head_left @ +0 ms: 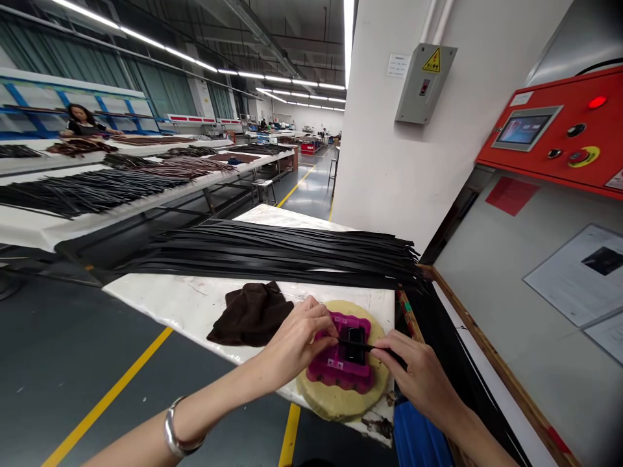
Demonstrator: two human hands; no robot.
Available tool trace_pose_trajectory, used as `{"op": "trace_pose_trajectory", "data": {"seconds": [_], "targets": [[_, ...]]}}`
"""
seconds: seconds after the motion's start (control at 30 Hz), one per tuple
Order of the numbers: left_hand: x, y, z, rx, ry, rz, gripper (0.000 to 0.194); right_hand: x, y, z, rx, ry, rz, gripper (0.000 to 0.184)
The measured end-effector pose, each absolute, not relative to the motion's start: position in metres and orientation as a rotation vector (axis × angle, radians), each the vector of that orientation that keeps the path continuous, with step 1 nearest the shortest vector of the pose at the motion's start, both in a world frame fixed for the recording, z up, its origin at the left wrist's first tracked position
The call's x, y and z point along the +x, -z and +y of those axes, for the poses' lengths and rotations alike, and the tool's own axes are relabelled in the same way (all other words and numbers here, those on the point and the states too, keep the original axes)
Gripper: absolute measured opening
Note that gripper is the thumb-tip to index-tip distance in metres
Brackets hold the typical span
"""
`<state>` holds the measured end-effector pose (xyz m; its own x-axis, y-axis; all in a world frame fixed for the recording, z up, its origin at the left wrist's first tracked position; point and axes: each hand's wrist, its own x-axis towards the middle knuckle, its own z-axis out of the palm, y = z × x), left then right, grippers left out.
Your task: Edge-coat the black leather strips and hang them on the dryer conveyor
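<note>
A narrow black strip (360,344) is stretched between my two hands. My left hand (309,331) pinches one end, and my right hand (413,363) grips it further along, where the strip runs on beneath the palm. Under the strip lies a magenta tray (324,373) with a scalloped edge and a dark rectangular recess (355,353) in its middle. It rests on a round yellowish pad (335,408) at the table's near right corner. Whether the strip touches the recess I cannot tell. Left of my left hand is a crumpled dark brown cloth (253,314).
Many long black strips (292,253) lie across the white table (180,298). On the right stands a machine with a red control panel (559,130). Below the corner is a blue container (421,434). A person (82,123) works at far-left tables.
</note>
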<state>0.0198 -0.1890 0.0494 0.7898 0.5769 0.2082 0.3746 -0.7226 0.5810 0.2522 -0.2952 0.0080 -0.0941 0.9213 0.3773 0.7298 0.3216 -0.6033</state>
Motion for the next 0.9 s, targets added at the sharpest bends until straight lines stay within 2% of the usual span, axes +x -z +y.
{"op": "trace_pose_trajectory", "data": {"seconds": [0.47,0.67,0.9], "targets": [[0.027,-0.056,-0.195,2.479,-0.518,0.709,0.016,0.261,-0.008,-0.301,-1.469,-0.366,-1.835,0.015],[0.020,-0.056,-0.192,2.503,-0.504,0.756,0.008,0.253,-0.002,-0.294,-1.417,-0.335,-1.852,0.015],[0.026,-0.053,-0.195,2.521,-0.507,0.720,0.017,0.259,0.000,-0.299,-1.452,-0.260,-1.891,0.018]]}}
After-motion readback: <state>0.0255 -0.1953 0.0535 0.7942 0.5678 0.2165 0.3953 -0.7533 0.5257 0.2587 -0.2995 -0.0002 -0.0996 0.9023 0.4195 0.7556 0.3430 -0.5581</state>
